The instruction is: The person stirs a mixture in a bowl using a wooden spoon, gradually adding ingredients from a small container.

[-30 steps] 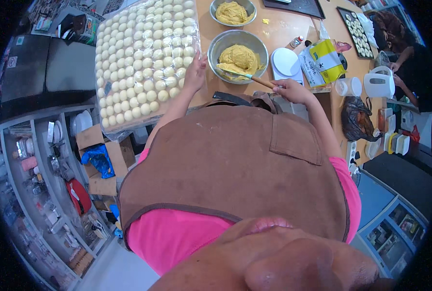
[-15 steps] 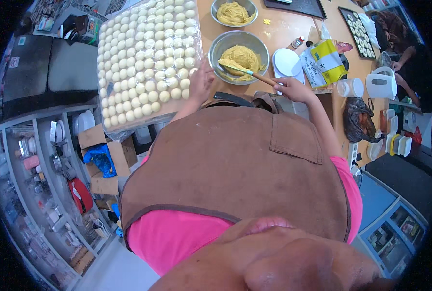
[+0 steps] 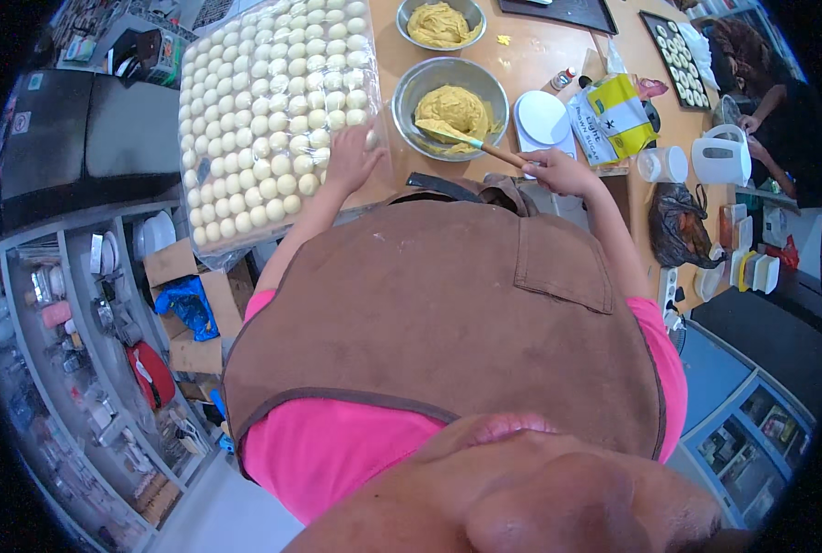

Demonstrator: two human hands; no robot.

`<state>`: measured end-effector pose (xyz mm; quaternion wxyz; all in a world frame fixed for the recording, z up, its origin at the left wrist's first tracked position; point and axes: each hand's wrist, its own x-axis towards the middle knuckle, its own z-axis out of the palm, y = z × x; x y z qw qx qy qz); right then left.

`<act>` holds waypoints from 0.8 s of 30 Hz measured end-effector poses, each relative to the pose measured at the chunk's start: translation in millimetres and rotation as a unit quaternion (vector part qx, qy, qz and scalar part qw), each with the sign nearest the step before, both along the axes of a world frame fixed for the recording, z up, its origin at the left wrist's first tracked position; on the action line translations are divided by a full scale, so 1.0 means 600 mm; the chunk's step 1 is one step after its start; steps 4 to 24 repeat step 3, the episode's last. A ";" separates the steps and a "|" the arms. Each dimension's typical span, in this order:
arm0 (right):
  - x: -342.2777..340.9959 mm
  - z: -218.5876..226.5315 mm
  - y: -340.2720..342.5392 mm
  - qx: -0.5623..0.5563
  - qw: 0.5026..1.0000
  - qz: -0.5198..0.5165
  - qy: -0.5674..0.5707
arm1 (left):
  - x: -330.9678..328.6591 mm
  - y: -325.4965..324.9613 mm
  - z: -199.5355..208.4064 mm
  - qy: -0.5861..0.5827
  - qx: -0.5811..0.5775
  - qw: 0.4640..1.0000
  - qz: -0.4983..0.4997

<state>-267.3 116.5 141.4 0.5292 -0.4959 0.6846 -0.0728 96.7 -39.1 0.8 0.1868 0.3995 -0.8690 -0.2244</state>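
Note:
My right hand (image 3: 561,171) is closed around the wooden handle of a spatula (image 3: 503,155). Its blade, coated in yellow filling, rests in a steel bowl (image 3: 402,106) against a mound of the same thick filling (image 3: 452,112). My left hand (image 3: 352,158) reaches over the near right corner of a large plastic-covered sheet of pale dough balls (image 3: 268,120). Its thumb and fingers appear to close on one dough ball (image 3: 371,140) at the sheet's right edge. The grip is partly hidden by the fingers and the plastic.
Behind the bowl is a second steel bowl of filling (image 3: 440,26). To the right are a white scale (image 3: 544,120), a yellow-and-white sugar bag (image 3: 616,118), a small bottle (image 3: 563,79) and a white pitcher (image 3: 722,157). A dark tray of rounds (image 3: 676,57) lies near another person's hands (image 3: 752,129).
My left hand has moved left from beside the bowl onto the dough balls' edge. The right hand still holds the spatula in the bowl, almost unmoved.

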 end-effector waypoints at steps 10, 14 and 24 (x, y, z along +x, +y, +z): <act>-0.019 -0.007 -0.007 0.075 0.997 0.027 -0.025 | -0.031 -0.009 -0.020 0.167 0.207 0.958 0.108; -0.019 -0.007 -0.007 0.075 0.997 0.027 -0.025 | -0.031 -0.009 -0.020 0.167 0.207 0.958 0.108; -0.019 -0.007 -0.007 0.075 0.997 0.027 -0.025 | -0.031 -0.009 -0.020 0.167 0.207 0.958 0.108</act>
